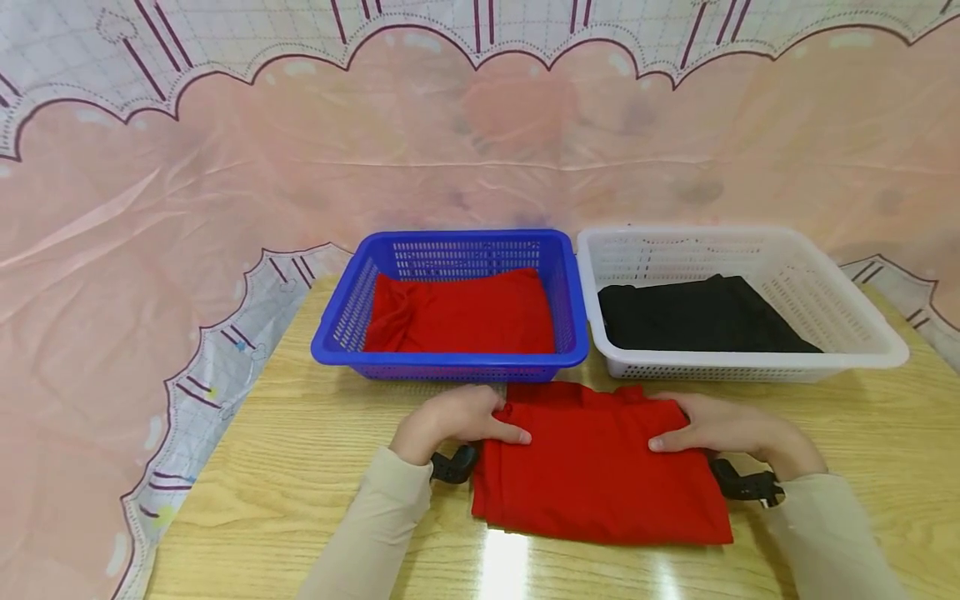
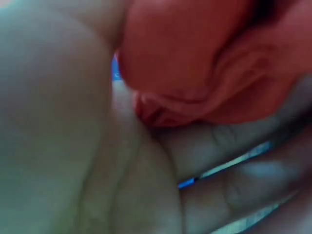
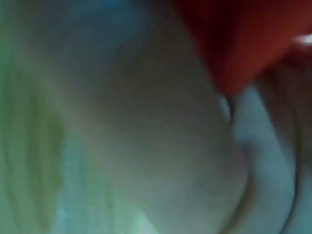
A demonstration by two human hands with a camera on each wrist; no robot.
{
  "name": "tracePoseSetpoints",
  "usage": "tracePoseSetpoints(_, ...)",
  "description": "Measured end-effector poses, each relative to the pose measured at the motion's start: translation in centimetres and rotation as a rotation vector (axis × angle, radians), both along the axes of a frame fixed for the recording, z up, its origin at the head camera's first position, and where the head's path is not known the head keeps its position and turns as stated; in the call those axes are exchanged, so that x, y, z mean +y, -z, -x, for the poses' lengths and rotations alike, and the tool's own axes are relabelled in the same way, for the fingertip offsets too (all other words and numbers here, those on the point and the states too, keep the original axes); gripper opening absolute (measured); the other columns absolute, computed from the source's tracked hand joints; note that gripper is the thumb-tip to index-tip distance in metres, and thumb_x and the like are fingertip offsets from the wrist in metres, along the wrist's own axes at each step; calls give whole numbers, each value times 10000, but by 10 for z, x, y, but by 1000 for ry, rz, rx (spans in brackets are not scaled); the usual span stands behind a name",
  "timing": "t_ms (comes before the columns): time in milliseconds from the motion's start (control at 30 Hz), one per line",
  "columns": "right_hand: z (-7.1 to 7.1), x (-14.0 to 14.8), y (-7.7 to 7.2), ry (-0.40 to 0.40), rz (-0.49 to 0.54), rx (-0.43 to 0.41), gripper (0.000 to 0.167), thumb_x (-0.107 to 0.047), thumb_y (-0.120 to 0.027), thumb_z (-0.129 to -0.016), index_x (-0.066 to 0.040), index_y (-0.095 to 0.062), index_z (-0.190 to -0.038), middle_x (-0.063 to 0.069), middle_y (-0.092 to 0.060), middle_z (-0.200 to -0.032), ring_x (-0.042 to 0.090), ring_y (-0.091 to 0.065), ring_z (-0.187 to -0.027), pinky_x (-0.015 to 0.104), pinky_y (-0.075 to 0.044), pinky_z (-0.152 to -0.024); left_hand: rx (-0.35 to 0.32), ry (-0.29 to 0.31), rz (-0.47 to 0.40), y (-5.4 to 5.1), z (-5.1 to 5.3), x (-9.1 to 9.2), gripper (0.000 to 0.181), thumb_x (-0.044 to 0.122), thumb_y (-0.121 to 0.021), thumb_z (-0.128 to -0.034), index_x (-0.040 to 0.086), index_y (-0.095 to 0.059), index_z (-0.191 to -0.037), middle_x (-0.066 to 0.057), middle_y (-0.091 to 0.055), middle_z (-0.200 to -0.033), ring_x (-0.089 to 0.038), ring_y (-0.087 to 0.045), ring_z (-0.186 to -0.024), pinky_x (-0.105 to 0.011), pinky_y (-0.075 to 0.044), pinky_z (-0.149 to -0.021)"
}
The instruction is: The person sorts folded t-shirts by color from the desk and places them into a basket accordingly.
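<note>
A folded red cloth garment (image 1: 592, 475) lies on the wooden table in front of the two baskets. My left hand (image 1: 465, 417) grips its upper left edge, thumb on top and the other fingers tucked underneath. At the upper right edge my right hand (image 1: 708, 425) pinches the cloth the same way, thumb over the top. Up close in the left wrist view, bunched red fabric (image 2: 195, 63) sits between thumb and fingers. The right wrist view is blurred, with red fabric (image 3: 248, 39) against the fingers. Most fingertips are hidden beneath the cloth.
Behind the garment stands a blue basket (image 1: 450, 359) with red cloth (image 1: 480, 312) inside. Touching or nearly touching it on the right is a white basket (image 1: 750, 359) holding black cloth (image 1: 697, 317). A patterned curtain (image 1: 450, 150) hangs behind the table (image 1: 285, 467).
</note>
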State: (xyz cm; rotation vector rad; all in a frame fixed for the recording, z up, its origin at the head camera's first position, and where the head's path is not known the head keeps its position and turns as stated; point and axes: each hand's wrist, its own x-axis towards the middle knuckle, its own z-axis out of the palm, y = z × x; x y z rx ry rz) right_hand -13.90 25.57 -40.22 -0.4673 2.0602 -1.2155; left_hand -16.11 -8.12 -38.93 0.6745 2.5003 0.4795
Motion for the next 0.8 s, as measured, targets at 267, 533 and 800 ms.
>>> tracePoseSetpoints(267,3,-3,0,-38,65,72,502,-170,-587,-853,-53,-375,-1292,103,-540,-1128,243,-546,-984,282,-440,-832,-69,92,-91,-5,2,0,456,419,-665,-757,51,-602,-1018,53,-445,-694,-86,-454,-660,-224,-381,-609)
tracePoseSetpoints(533,0,-9,-9,42,57,77,571,-198,-592,-849,-77,-324,-1339,103,-520,-1160,269,-521,-1018,382,-403,-873,-129,202,-269,-7,5,-2,447,343,-631,-813,150,-527,-1203,81,-535,-956,-67,-487,-895,-218,-404,-811)
tracePoseSetpoints(800,-7,-13,-25,61,187,63,554,-112,-574,-856,-81,-309,-1342,140,-525,-1170,299,-551,-990,357,-450,-835,-216,288,-429,-16,4,-8,322,318,-626,-824,202,-563,-1118,98,-546,-1002,-54,-493,-933,-222,-412,-826)
